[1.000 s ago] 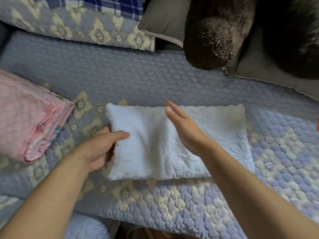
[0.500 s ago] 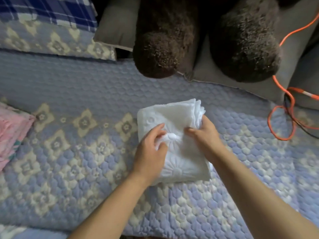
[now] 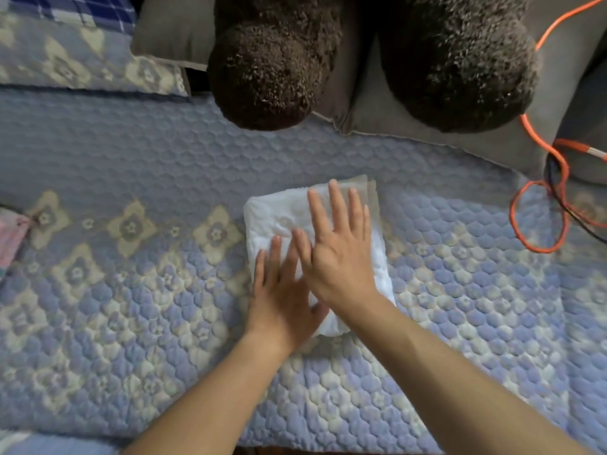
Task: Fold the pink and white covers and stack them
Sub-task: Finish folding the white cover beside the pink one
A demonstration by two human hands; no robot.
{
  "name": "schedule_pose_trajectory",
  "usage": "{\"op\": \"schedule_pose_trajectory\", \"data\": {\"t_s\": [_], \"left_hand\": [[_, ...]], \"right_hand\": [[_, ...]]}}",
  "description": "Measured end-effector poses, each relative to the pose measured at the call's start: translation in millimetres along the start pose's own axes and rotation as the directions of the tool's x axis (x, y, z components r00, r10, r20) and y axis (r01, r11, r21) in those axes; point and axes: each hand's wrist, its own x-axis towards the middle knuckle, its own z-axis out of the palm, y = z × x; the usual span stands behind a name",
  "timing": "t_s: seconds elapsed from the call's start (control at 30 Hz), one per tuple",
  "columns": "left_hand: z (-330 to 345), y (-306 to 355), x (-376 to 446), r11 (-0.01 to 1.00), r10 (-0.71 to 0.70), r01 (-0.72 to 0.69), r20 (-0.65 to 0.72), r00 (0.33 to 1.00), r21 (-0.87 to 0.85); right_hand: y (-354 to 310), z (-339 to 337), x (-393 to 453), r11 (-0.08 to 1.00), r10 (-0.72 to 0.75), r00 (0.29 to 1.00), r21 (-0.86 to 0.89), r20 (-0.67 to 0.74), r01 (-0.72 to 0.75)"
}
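We are pressing both hands flat, fingers spread and gripping nothing, on the folded white cover (image 3: 282, 221): the left hand (image 3: 282, 300) near its front edge, the right hand (image 3: 341, 254) partly overlapping it. The cover is lying on the blue quilted bed (image 3: 131, 323). The pink cover (image 3: 11, 238) is showing at the far left edge.

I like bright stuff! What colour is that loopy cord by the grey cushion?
Orange: the cord shows best in the head view, at the right.
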Motion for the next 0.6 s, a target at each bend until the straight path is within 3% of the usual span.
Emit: {"op": "schedule_pose_trajectory", "data": {"t_s": [0.1,0.2,0.37,0.43,0.5,0.6], "left_hand": [[3.8,-10.4,-4.2,0.997,0.076,-0.076,-0.046,0.996,-0.009],[5.3,-10.9,1.7,0.993,0.119,-0.119,-0.004,0.993,-0.021],[-15.7,-2.0,15.7,0.998,0.062,-0.062,0.056,0.997,-0.005],[-18.2,1.2,20.2,0.996,0.070,-0.073,0.064,0.995,0.048],[-13.7,4.3,26.2,0.994,0.086,-0.090,0.057,0.995,0.070],[-9.5,5.7,38.5,0.981,0.166,-0.170,0.045,0.985,0.098]], "right_hand": [[49.6,28.9,17.6,0.990,0.117,0.987,-0.092,0.109,-0.107],[89.2,40.8,20.9,0.987,0.157,0.981,0.003,0.114,-0.158],[75.1,20.6,26.4,0.981,0.187,0.980,0.031,0.060,-0.189],[75.4,13.6,18.7,0.950,0.303,0.951,0.062,0.059,-0.306],[77.8,17.7,0.2,0.868,0.461,0.878,0.143,0.125,-0.476],[84.6,30.6,-20.1,0.836,0.521,0.848,0.140,0.097,-0.530]]}}
